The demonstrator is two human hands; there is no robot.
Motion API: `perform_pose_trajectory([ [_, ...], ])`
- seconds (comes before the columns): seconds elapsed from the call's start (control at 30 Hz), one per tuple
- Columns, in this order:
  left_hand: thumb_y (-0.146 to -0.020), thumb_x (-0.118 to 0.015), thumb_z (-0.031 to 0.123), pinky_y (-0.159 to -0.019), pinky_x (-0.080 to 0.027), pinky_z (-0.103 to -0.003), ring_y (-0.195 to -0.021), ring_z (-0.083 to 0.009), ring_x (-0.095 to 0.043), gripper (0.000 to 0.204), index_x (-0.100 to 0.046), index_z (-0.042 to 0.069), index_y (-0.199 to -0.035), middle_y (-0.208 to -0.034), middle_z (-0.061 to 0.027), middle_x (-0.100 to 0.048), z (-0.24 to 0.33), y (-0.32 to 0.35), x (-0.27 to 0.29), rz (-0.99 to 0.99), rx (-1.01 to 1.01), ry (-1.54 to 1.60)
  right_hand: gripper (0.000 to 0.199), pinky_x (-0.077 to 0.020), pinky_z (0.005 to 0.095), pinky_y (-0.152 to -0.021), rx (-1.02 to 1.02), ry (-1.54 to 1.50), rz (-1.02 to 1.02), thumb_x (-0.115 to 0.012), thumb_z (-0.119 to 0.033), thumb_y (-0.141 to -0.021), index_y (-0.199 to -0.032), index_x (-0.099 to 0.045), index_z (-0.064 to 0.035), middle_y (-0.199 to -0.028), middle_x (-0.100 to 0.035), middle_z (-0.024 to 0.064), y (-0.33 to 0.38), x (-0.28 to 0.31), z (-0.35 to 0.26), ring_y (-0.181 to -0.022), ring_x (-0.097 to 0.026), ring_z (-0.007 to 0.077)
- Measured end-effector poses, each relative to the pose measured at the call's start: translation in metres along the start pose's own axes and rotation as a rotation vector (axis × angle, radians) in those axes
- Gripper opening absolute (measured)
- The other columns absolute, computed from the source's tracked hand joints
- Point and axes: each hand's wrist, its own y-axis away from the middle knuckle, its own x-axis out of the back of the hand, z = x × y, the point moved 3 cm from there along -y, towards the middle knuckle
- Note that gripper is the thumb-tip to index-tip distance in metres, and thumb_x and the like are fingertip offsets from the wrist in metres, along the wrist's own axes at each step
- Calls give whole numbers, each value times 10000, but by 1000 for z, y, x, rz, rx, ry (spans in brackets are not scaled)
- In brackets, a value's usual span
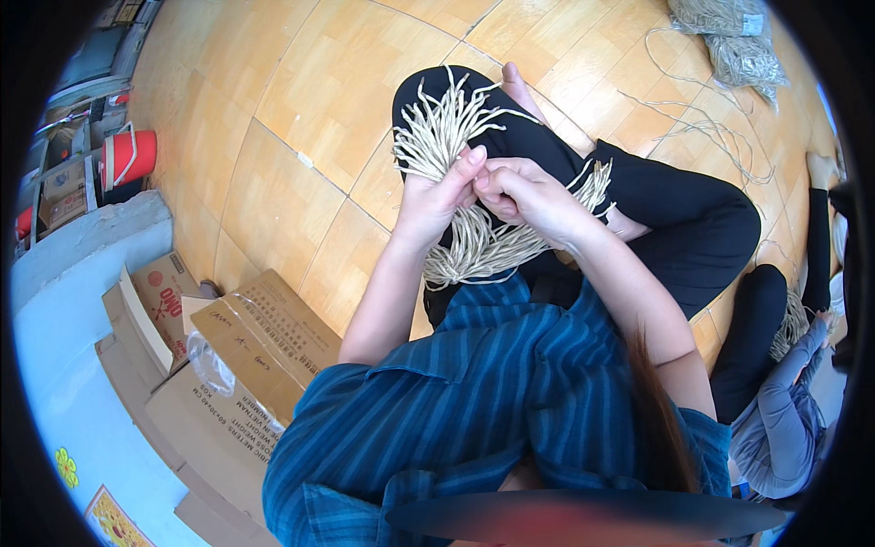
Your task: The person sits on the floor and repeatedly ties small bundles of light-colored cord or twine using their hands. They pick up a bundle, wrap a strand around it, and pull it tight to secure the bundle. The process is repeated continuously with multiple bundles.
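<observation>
A thick bundle of pale beige twisted cords (439, 132) fans out above my left hand (439, 196), which is closed around it with the thumb pointing up. My right hand (524, 193) meets the left at the thumb, its fingers curled in a pinch against the cords. What lies between those fingertips is too small to make out. Below my hands the cords continue as a braided, curved band (483, 251) over my lap. Its other loose ends (594, 187) stick out beyond my right wrist, resting by my crossed legs in black trousers.
Tiled floor (310, 91) surrounds me. Cardboard boxes (264, 337) stand at my left, near a blue wall and a red bucket (129, 157). Bagged cord (743, 59) and loose strands (720, 137) lie at the far right. Another person (784, 428) sits at the right with cords.
</observation>
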Motion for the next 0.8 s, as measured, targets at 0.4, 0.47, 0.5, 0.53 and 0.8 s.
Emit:
perform_pose_trajectory([
  [0.4,-972,-541,255,-415,-294,-203,-455,-41,-371,234,-561,76,-823,-621,18,-500,3,-1,-2,-18,-59,-27,193,-488,239,-647,390,473,138,-510,-145,-973,-856,-578,-8,-669,-541,-11,-4,-7,-10,-736,-615,86],
  [0.47,-971,-541,261,-425,-296,-201,-460,-41,-374,247,-559,75,-810,-617,13,-511,4,-2,3,-34,15,-17,233,-471,227,-629,333,308,87,-512,-194,-984,-855,-584,-14,-655,-523,-21,-9,-10,-6,-698,-583,73],
  [0.5,-971,-541,264,-430,-296,-201,-463,-41,-376,253,-559,75,-804,-615,10,-516,4,-2,6,-18,54,-14,253,-463,221,-621,311,211,48,-514,-218,-989,-854,-587,-18,-648,-514,-26,-10,-10,-5,-679,-567,67],
  [0.53,-969,-546,262,-427,-292,-198,-461,-40,-375,262,-564,73,-788,-610,5,-523,4,-2,7,-27,63,-9,268,-445,212,-599,300,188,40,-514,-239,-991,-846,-586,-24,-645,-504,-30,-12,-10,-4,-657,-542,59],
  [0.8,-908,-636,167,-486,-332,-194,-536,-30,-432,130,-582,79,-829,-665,27,-537,5,-2,1,92,-87,-59,273,-233,212,-456,20,-26,-97,-495,-198,-938,-687,-485,-90,-572,-373,-57,-10,-11,4,-494,-307,39],
])
